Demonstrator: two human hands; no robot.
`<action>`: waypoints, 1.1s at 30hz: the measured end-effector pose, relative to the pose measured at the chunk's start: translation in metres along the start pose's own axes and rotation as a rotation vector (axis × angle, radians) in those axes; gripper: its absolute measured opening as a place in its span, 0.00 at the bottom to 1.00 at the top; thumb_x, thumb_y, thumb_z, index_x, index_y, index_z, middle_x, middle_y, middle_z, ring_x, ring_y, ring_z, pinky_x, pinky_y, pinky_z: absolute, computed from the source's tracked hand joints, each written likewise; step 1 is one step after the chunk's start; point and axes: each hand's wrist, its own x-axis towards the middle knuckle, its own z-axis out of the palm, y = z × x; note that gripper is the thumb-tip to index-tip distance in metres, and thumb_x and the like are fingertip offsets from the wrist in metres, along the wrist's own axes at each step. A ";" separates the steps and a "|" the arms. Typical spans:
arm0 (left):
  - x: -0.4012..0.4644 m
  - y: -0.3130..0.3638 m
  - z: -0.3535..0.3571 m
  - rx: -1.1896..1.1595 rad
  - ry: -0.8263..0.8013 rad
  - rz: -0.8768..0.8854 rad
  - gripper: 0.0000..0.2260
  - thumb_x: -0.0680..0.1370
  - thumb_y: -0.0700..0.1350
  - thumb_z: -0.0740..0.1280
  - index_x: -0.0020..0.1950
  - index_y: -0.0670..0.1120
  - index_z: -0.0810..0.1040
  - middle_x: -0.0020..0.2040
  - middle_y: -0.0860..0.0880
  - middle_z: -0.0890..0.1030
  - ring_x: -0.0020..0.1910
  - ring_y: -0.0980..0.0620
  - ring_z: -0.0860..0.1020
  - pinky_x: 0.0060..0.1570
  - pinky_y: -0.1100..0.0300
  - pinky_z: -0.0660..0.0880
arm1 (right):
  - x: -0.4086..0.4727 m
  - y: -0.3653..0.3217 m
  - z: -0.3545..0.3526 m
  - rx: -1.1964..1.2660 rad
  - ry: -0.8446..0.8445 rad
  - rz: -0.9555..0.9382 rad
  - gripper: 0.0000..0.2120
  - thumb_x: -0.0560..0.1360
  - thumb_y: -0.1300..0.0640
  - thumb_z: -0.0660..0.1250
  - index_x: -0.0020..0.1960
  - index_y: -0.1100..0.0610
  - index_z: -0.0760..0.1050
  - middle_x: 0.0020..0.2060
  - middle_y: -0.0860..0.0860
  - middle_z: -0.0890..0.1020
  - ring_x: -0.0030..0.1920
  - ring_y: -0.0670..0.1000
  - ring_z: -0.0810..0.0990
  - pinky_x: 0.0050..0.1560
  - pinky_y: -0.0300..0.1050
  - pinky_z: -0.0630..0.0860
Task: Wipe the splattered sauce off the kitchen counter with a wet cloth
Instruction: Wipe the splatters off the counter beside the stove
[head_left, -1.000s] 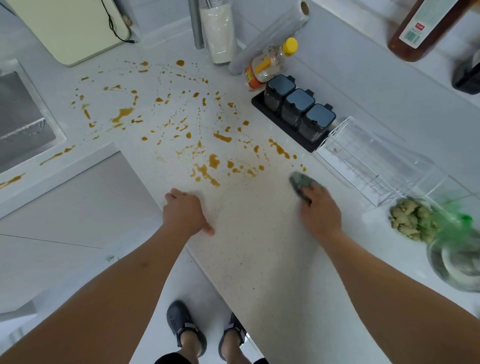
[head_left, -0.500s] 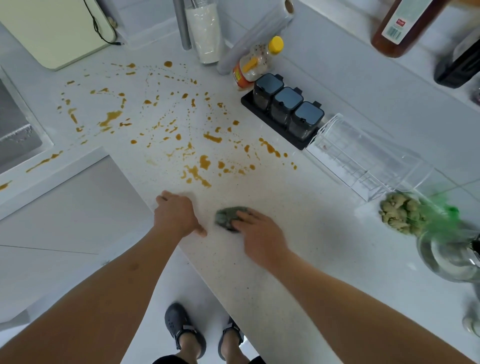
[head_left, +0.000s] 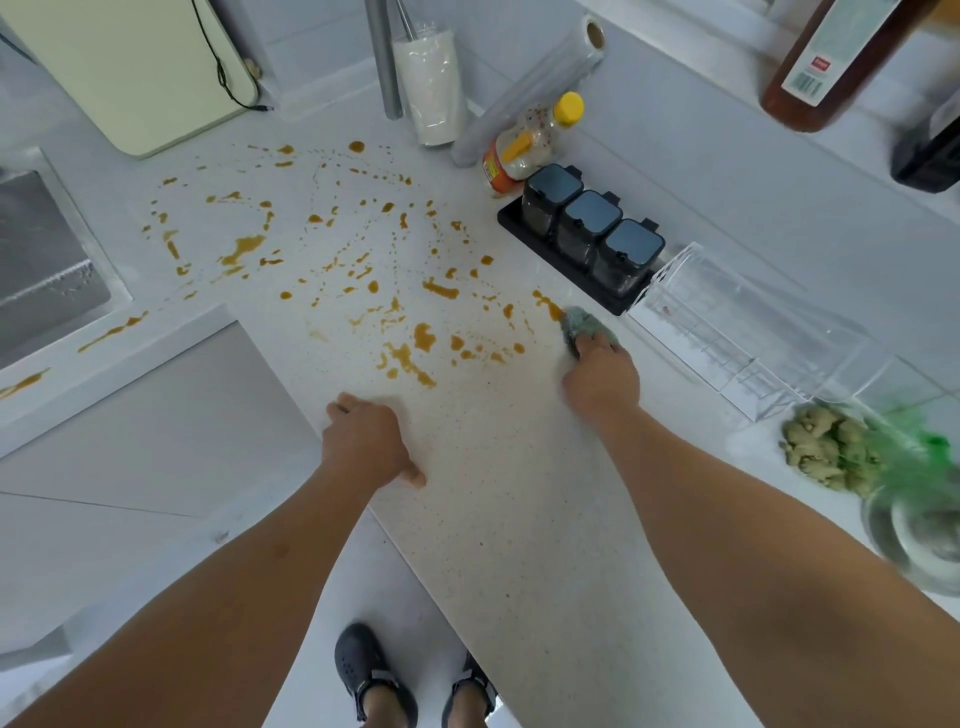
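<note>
The sauce (head_left: 358, 270) lies in brown spots and streaks across the counter (head_left: 519, 493), from near the sink (head_left: 47, 260) on the left to the rack of 3 jars (head_left: 592, 234) on the right, and nearly all of it looks unwiped. The cloth (head_left: 584, 327), a bunched grey-green wad, sits at the right edge of the spatter, touching the nearest streak. The right hand (head_left: 600, 379) presses down on it; its fingertips are curled over the near part of the cloth, which sticks out beyond them toward the sauce. The left hand (head_left: 366, 441) rests on the counter edge, fingers curled under and holding nothing, just clear of the closest spots.

To wipe well, I judge the cloth should be pressed flat and drawn leftward through the spatter in overlapping passes, gathering sauce rather than smearing it. Spreading the wad would cover more. The jars and the clear rack (head_left: 737, 332) stand just beside the cloth, so strokes should lead away from them.
</note>
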 end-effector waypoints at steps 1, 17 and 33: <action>-0.001 -0.001 0.001 -0.002 0.003 0.002 0.54 0.60 0.64 0.84 0.73 0.32 0.70 0.78 0.28 0.58 0.76 0.31 0.61 0.67 0.40 0.75 | -0.007 -0.008 0.003 0.027 -0.014 -0.046 0.31 0.75 0.65 0.59 0.76 0.47 0.68 0.72 0.51 0.73 0.71 0.60 0.71 0.69 0.59 0.74; 0.001 -0.004 0.003 0.025 0.011 0.027 0.59 0.60 0.66 0.83 0.76 0.31 0.65 0.78 0.28 0.58 0.77 0.31 0.60 0.68 0.40 0.74 | -0.024 -0.046 0.017 -0.124 -0.082 -0.150 0.28 0.77 0.62 0.57 0.77 0.51 0.67 0.75 0.52 0.69 0.75 0.58 0.65 0.70 0.58 0.72; 0.001 -0.003 0.002 0.026 0.009 0.025 0.57 0.60 0.66 0.83 0.75 0.31 0.67 0.77 0.29 0.60 0.74 0.32 0.62 0.66 0.42 0.75 | -0.028 -0.032 0.016 -0.073 -0.005 -0.059 0.29 0.76 0.65 0.58 0.76 0.50 0.69 0.73 0.53 0.71 0.70 0.58 0.73 0.66 0.56 0.74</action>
